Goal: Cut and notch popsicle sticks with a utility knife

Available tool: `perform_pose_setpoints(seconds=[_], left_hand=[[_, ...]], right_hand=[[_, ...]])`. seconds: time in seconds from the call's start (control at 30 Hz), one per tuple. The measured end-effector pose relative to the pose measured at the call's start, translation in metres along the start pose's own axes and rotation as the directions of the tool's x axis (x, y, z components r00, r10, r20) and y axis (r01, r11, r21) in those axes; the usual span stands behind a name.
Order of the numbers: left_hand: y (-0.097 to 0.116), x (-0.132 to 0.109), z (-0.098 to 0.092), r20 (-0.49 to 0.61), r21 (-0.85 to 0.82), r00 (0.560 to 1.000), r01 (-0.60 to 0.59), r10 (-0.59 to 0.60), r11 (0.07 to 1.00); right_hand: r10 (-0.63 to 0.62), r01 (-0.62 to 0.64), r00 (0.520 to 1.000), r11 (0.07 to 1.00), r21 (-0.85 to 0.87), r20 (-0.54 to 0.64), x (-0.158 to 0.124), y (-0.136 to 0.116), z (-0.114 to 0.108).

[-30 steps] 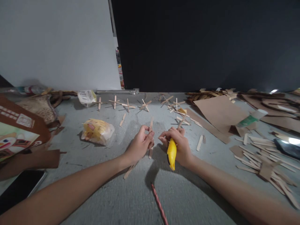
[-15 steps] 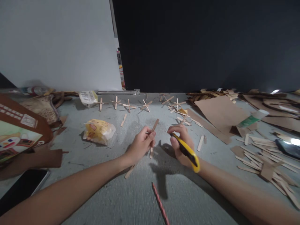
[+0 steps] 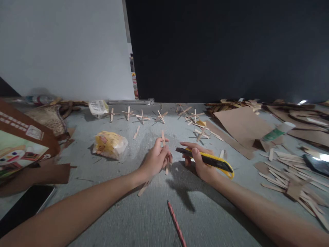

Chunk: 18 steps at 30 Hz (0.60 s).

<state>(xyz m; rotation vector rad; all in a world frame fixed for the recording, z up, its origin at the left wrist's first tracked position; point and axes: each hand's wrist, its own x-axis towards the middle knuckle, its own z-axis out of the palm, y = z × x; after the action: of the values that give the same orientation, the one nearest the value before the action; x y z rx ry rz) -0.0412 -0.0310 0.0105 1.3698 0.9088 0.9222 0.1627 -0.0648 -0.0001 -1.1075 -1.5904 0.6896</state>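
My left hand (image 3: 156,156) is closed around a wooden craft stick (image 3: 162,136), whose upper end sticks out above the fingers. A short stick piece (image 3: 167,168) shows just below these fingers, and another stick (image 3: 143,188) lies partly under my left wrist. To the right, my right hand (image 3: 200,161) grips a yellow and black utility knife (image 3: 209,160), its dark front end pointing left toward my left hand. Whether the blade is out I cannot tell. A red twisted pencil-like rod (image 3: 176,223) lies on the grey surface in front of me.
Several crossed-stick pieces (image 3: 160,116) stand in a row at the back. A yellow plastic packet (image 3: 110,144) lies at left, near a dark phone (image 3: 27,206). Rightward are loose sticks (image 3: 290,178), brown cardboard (image 3: 239,125) and a green-white glue tube (image 3: 279,132).
My right hand has turned the utility knife from steeply slanted to nearly level, its front end now further left. The stick in my left hand has tipped more upright.
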Motion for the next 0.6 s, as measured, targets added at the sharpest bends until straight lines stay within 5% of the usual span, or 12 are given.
perform_pose_setpoints(seconds=[0.17,0.6], left_hand=[[0.002,-0.003,0.001,-0.009,0.035,1.0,0.021,-0.021,0.999],[-0.003,-0.006,0.0,0.169,0.083,0.985,-0.059,0.044,0.995]], right_hand=[[0.032,-0.032,0.999,0.998,-0.049,0.003,0.003,-0.024,0.006],[-0.112,0.112,0.994,0.992,-0.059,0.003,-0.003,-0.03,0.021]])
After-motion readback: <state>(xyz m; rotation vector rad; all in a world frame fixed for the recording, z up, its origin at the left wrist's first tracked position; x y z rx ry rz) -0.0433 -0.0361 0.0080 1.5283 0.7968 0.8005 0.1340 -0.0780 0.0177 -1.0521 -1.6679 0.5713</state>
